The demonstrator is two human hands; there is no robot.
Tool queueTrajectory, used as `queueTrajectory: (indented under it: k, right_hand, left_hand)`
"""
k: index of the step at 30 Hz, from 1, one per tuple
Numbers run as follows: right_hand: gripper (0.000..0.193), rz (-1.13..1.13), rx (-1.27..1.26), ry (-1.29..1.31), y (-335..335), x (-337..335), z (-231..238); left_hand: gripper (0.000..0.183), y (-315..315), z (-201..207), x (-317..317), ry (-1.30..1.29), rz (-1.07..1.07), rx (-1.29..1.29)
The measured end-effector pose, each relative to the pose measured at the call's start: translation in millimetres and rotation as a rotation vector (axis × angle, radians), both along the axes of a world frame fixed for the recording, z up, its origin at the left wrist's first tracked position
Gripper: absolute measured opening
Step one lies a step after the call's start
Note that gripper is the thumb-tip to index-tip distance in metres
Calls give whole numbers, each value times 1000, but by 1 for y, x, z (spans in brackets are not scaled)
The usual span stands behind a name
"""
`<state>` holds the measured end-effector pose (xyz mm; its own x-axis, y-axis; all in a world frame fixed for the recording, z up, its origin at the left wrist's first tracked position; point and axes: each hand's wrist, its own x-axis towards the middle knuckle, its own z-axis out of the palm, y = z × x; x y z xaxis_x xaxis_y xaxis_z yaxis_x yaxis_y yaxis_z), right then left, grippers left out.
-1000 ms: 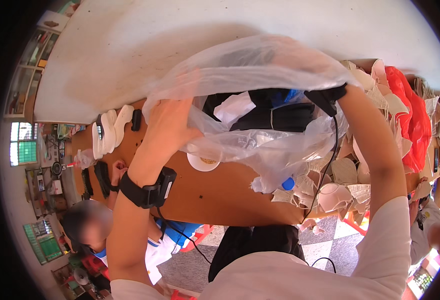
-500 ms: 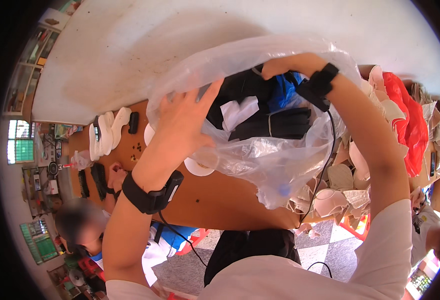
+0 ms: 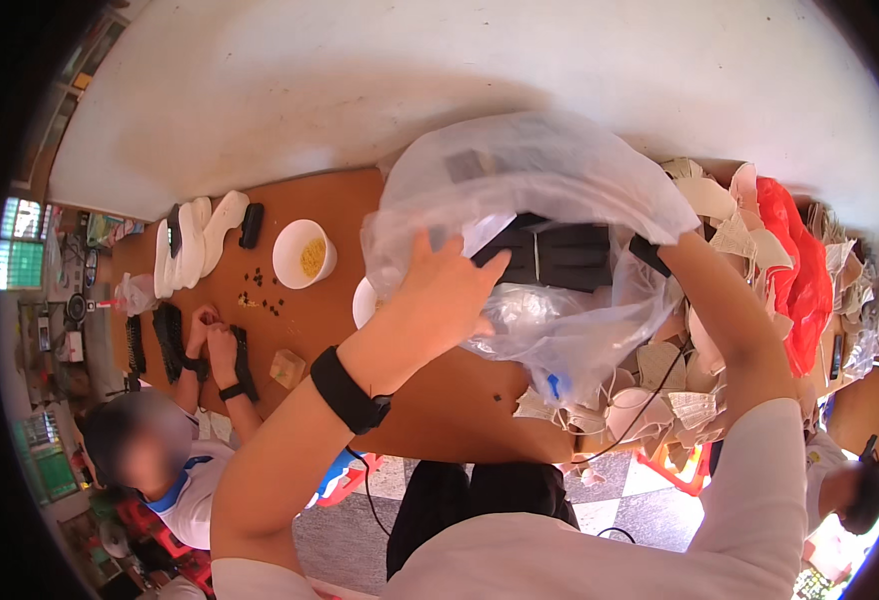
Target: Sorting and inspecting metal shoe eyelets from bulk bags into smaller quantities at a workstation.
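A large clear plastic bag point(image 3: 520, 145) lies on the brown table with its mouth toward me. Inside it is a bundle of flat black pieces point(image 3: 575, 255), bound with a thin pale band, and a white sheet point(image 3: 488, 235) sits beside the bundle. At the left side of the bag's mouth, my left hand point(image 3: 440, 298) is open, its fingers spread against the film. My right forearm point(image 3: 735, 315) reaches into the right side of the bag. Plastic covers my right hand past the black wristband point(image 3: 650, 256), so its fingers are hidden.
White bowls, one with small yellow bits point(image 3: 305, 255), stand left of the bag. White shoe-sole shapes point(image 3: 200, 240) lie farther left, near a co-worker's hands point(image 3: 215, 340). Pale cut pieces point(image 3: 650, 410) and a red plastic bag point(image 3: 795, 285) are piled at right.
The bag's upper film has come down over my right hand, which was visible at the black pieces before. My left hand has shifted right and down. The blue item inside is now hidden.
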<state>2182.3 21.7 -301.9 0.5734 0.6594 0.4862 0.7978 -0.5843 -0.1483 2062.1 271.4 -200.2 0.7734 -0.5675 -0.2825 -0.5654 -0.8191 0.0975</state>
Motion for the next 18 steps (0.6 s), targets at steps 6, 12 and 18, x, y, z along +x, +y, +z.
queueTrajectory:
  k: [6, 12, 18]
  right_hand:
    - [15, -82, -267, 180, -9, 10, 0]
    - [18, -148, -538, 346, -3, 21, -3]
    - [21, -235, -596, 545, 7, 17, 24]
  left_hand:
    - [72, -2, -18, -11, 94, 47, -110]
    - [80, -11, 5, 28, 88, 188, -554]
    - [81, -26, 35, 56, 187, 282, -897]
